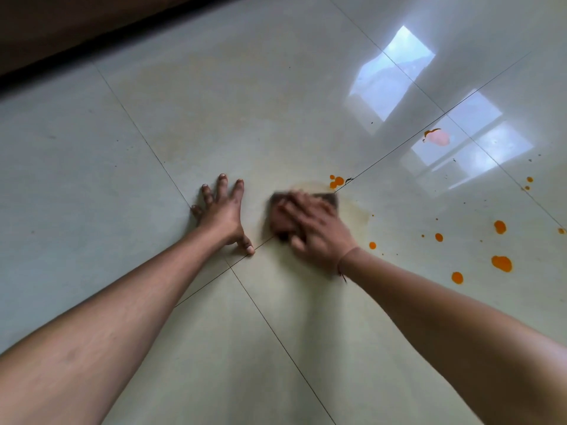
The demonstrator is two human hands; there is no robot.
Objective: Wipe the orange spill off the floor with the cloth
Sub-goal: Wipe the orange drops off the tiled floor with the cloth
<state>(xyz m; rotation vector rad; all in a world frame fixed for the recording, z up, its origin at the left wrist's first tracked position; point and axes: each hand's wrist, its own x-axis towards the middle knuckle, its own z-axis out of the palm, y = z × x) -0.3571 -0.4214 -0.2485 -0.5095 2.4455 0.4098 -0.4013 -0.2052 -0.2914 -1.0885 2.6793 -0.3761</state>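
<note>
A dark brown cloth lies flat on the pale tiled floor, blurred by motion. My right hand presses down on it with straight, spread fingers. My left hand rests flat on the floor just left of the cloth, fingers spread. Orange spill drops lie to the right: a small pair just beyond the cloth, one drop near my right wrist, and larger blobs farther right. A faint yellowish smear rings the cloth.
A dark wooden base runs along the far left edge of the floor. Bright window reflections shine on the tiles at the upper right. A pinkish orange patch sits within the reflection. Dark grout lines cross under my hands.
</note>
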